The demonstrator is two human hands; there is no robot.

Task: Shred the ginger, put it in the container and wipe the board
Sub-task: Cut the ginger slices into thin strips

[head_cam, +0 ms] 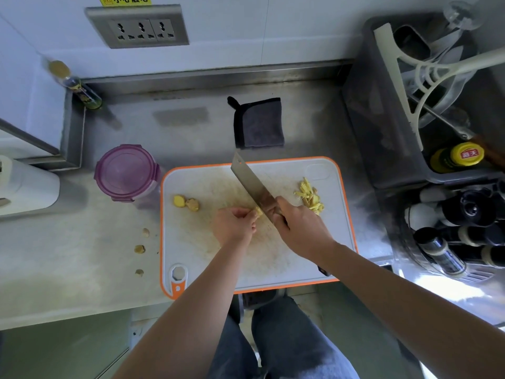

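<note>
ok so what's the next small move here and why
Probably press the cleaver down for another thin cut: the right hand grips it, blade beside the ginger piece that the left hand pinches on the cutting board, and that piece looks not yet shredded.

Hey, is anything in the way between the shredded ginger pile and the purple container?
Yes. The container is lidded, and the knife, left hand, right hand and two ginger chunks lie across the board between it and the shreds.
</note>
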